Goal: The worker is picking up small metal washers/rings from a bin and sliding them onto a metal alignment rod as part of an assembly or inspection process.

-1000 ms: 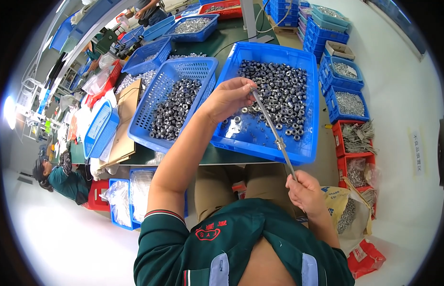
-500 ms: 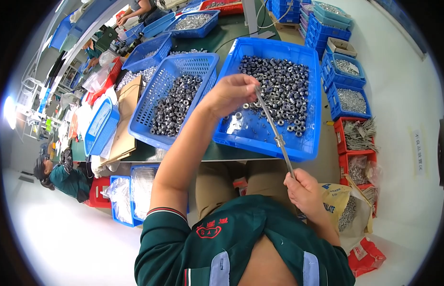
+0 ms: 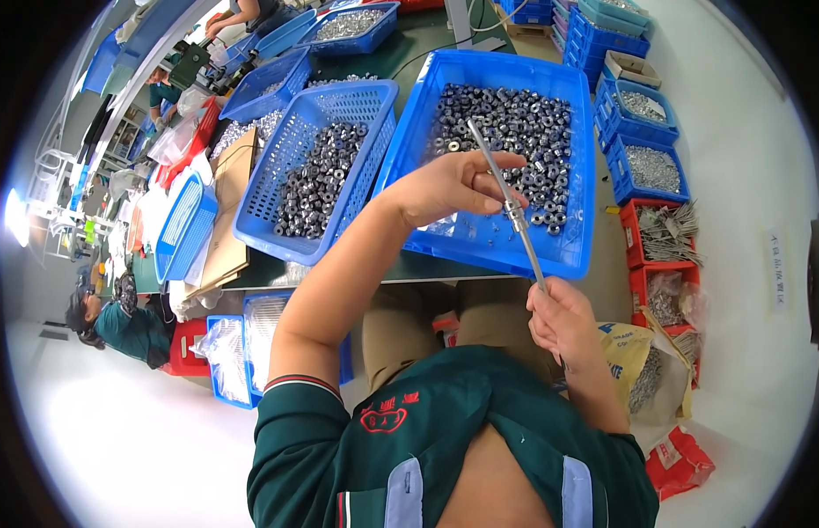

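Observation:
In my right hand (image 3: 563, 324), fingers wrapped round its lower part, is a thin metal rod (image 3: 528, 251) held slanting up and to the left. A small shiny metal collar or nut (image 3: 515, 214) sits partway along the rod. My left hand (image 3: 453, 187) is open beside the rod's upper half, its fingers stretched out and thumb apart; whether they touch the rod I cannot tell. Beyond and below the hands is a large blue tray (image 3: 578, 220), with many dark and shiny nut-like metal rings (image 3: 537, 132) heaped toward its far side.
Left of the tray, a blue perforated basket (image 3: 251, 207) holds similar rings on the green table. Flattened cardboard (image 3: 226, 216) lies beside it. Stacked blue crates (image 3: 616, 172) and red crates (image 3: 643, 233) of metal parts line the right. Other people work at the left.
My left hand has let go of the rod's upper end and moved down toward the collar, its fingers spreading. The rod remains in my right hand, and its top end now shows.

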The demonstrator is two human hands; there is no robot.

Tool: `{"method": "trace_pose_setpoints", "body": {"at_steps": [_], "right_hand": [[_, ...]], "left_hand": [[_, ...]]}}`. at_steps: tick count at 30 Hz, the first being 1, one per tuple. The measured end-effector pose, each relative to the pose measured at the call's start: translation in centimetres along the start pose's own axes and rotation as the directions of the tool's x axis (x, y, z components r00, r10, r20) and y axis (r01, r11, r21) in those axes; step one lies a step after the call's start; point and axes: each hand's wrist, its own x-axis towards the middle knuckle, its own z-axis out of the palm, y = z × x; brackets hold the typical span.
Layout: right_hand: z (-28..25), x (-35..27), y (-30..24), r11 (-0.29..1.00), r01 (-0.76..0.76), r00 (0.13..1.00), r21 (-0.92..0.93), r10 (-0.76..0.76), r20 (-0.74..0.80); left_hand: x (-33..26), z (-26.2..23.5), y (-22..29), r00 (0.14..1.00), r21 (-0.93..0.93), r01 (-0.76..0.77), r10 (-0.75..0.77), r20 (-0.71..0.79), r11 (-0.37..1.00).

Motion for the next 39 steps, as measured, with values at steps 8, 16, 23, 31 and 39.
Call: {"method": "trace_pose_setpoints", "body": {"at_steps": [8, 16, 23, 31, 39], "right_hand": [[-0.9, -0.8, 0.3, 0.999, 0.032, 0.997, 0.004, -0.031, -0.076], [-1.1, -1.4, 0.5, 1.000, -0.016, 0.992, -0.014, 0.014, -0.128], [-1.2, -1.4, 0.6, 1.000, -0.008, 0.993, -0.007, 0.007, -0.115], [-1.6, -1.4, 0.3, 1.000, 0.003, 0.991, 0.009, -0.002, -0.132], [-1.8, -2.3, 0.1, 0.997, -0.064, 0.994, -0.054, 0.059, -0.092]], "left_hand": [[-1.4, -4.2, 1.7, 0.855, 0.841, 0.284, 0.275, -0.440, 0.461], [-0.2, -4.9, -2.0, 0.939, 0.921, 0.338, 0.004, -0.344, -0.193], [1.0, -6.4, -4.7, 0.917, 0.870, 0.337, -0.085, -0.390, -0.359], [0.8, -5.2, -1.8, 0.918, 0.817, 0.382, -0.081, -0.387, 0.432], [-0.4, -6.5, -0.4, 0.965, -0.126, -0.001, -0.032, -0.259, 0.992]]}}
